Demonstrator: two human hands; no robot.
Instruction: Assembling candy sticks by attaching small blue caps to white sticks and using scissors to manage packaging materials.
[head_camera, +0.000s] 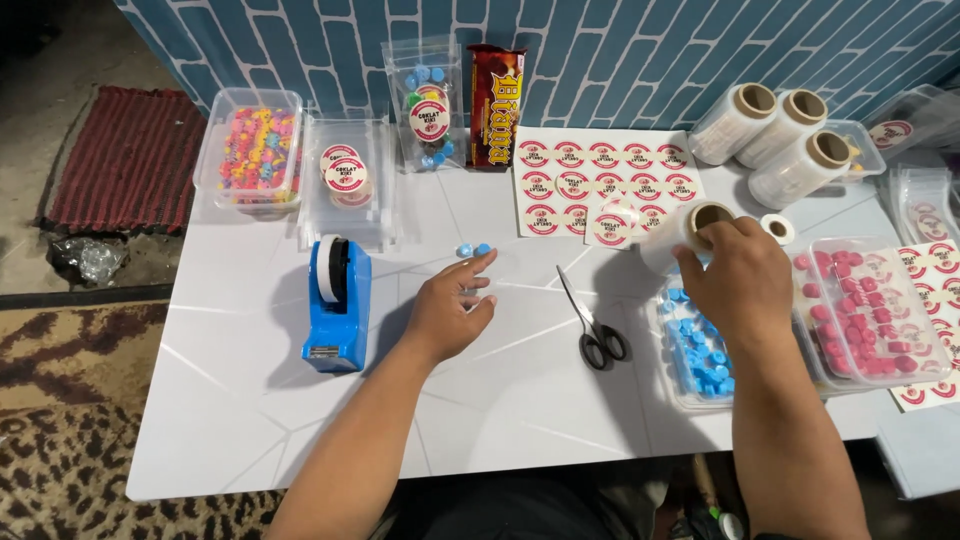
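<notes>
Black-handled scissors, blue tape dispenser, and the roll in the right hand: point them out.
Black-handled scissors (593, 330), head view, on the pivot.
Blue tape dispenser (338, 305), head view, body side.
Clear film roll (692, 228), head view, near the core end.

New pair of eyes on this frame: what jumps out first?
The bright blue plastic tape dispenser at table left, near the left hand, which lies flat by two small blue candies. At right, the right hand grips a clear film roll above a clear tub of blue candies.

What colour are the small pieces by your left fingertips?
Light blue; the small round pieces by the left hand show in the head view.
</notes>
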